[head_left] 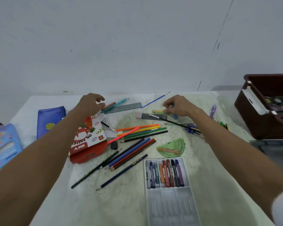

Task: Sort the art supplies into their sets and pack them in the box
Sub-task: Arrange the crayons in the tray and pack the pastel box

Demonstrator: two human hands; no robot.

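Writing: the red carton (88, 141) reads "OIL PASTEL" and "DIY", seen upside down.
Left hand (90, 104): at 11 o'clock over the carton's far end — fingers loosely curled, holding nothing.
Right hand (178, 106): at 1 o'clock, fingertips pinching a yellow pastel (158, 111).
Pastel tray (168, 180): at 5 o'clock, one row filled.
Pencils (137, 139): scattered mid-table.
Brown box (268, 108): at 3 o'clock, off the table's right edge — open, paints inside.
In the way: a ruler (123, 107) and a green protractor (174, 148).
Open room: the table (114, 201) near 6 o'clock.
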